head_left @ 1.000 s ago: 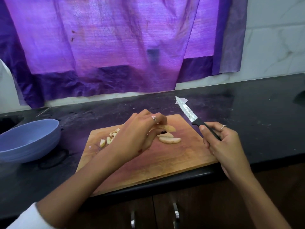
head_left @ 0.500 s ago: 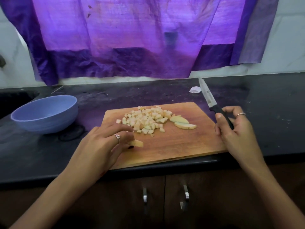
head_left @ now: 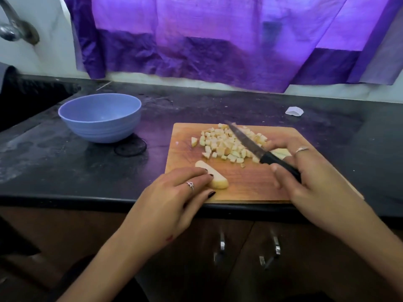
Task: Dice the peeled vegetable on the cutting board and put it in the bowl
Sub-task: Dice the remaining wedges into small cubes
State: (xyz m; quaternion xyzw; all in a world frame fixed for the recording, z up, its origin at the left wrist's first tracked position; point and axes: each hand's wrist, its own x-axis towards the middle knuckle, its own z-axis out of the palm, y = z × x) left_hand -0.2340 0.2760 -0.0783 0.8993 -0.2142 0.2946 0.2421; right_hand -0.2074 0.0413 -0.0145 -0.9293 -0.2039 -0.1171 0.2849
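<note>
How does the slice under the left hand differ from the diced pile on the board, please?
The slice is one long uncut piece; the pile is many small cubes. The slice lies near the board's front edge, the pile toward its back. The left hand touches the slice, not the pile. Both are pale and peeled.

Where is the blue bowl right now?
In the head view, the blue bowl sits on the black counter, left of the cutting board and beyond the left hand.
</note>
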